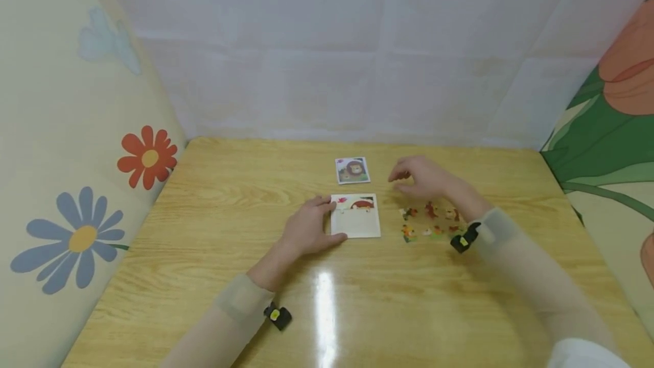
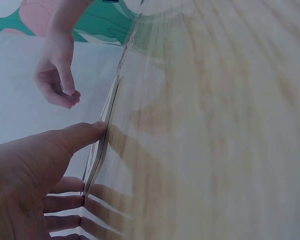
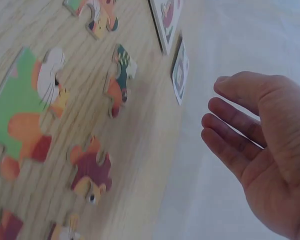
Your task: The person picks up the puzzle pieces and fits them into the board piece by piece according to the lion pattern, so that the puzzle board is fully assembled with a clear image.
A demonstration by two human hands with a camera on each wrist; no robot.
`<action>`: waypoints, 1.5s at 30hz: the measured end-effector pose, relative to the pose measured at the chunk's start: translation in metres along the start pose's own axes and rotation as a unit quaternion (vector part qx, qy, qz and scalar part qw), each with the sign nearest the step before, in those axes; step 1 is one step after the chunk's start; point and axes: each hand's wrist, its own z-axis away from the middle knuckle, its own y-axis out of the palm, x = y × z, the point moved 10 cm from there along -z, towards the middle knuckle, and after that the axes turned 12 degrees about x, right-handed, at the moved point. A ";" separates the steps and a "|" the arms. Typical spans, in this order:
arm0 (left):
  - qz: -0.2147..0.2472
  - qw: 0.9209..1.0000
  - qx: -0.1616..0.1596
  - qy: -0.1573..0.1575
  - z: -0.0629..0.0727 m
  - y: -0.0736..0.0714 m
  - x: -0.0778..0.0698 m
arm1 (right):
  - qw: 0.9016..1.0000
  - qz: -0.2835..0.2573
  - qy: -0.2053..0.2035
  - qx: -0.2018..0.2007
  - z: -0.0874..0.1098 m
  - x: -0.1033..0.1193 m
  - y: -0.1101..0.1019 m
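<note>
A square puzzle board (image 1: 357,225) lies on the table, with joined picture pieces along its top part and a pale bare surface below. My left hand (image 1: 309,226) holds the board at its left side; the thumb lies on the near corner, and the fingers are at the far side. Raised over the table, right of the board, my right hand (image 1: 421,178) has loosely curled fingers and nothing between them. Loose puzzle pieces (image 1: 409,233) lie below that hand, among them a green and orange piece (image 3: 20,110) and a maroon one (image 3: 92,170).
Beyond the board lies a small picture card (image 1: 352,170) showing a lion. The wooden table (image 1: 230,203) ends at a white cloth backdrop (image 1: 317,90). Painted panels with flowers stand on both sides. Each wrist wears a black strap device (image 1: 278,316).
</note>
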 end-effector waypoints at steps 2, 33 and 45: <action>0.002 1.000 -0.001 0.000 -0.001 -0.001 0.000 | 1.000 0.007 -0.003 -0.001 0.005 -0.002 -0.004; 0.002 1.000 0.005 0.004 0.002 0.005 -0.004 | 0.995 0.048 0.037 0.082 0.039 -0.004 0.057; -0.015 1.000 0.003 0.010 -0.002 -0.001 -0.001 | 1.000 0.008 0.027 0.003 0.011 0.011 0.040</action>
